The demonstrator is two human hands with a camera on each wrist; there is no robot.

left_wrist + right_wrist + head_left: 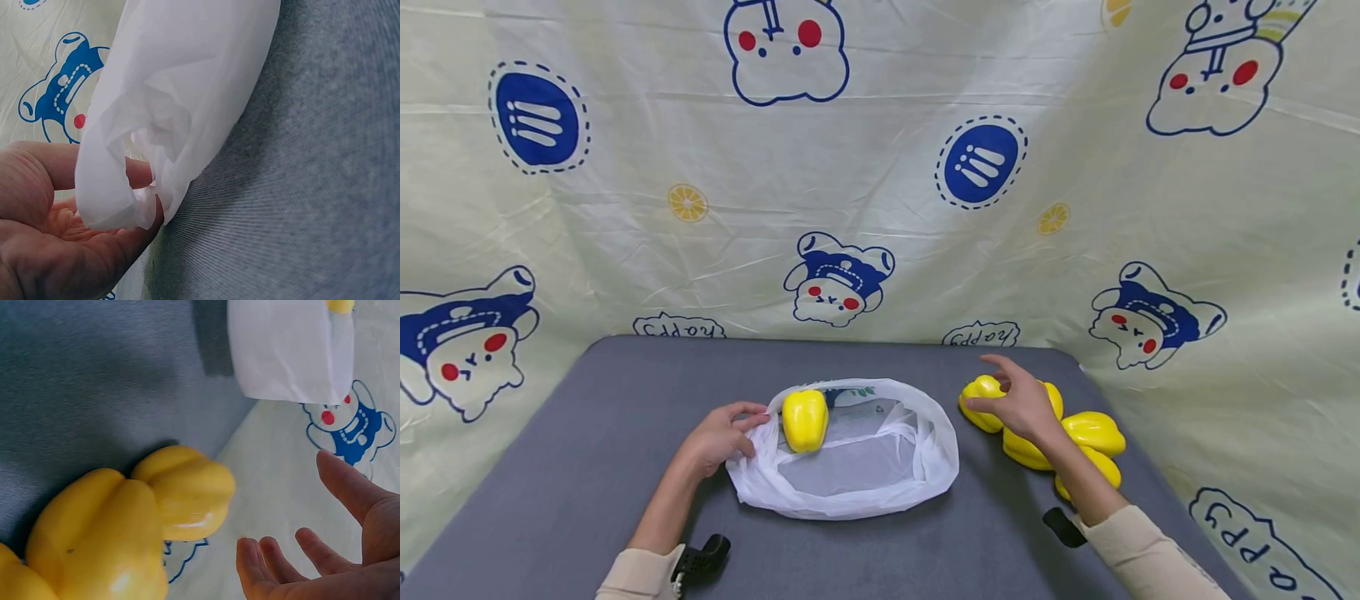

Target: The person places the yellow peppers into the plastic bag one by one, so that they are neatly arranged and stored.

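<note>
A white plastic bag (938, 454) stands with its mouth wide on the table, its rim rolled outward. Inside it, near the left rim, shows one yellow bell pepper (805, 422). My left hand (721, 439) pinches the bag's left rim; in the left wrist view, thumb and fingers close round the folded plastic (181, 119). Above the pile of yellow bell peppers (1093, 433) on the right, my right hand (1022, 404) is spread with nothing in it. The right wrist view has its fingers (250, 562) apart from the nearest pepper (194, 494).
A grey cloth-covered table (625, 417) carries everything. Behind and beside it hangs a pale curtain (880, 167) printed with cartoon bears and orange slices. Black straps with devices (703, 557) sit at both wrists, by the beige sleeves.
</note>
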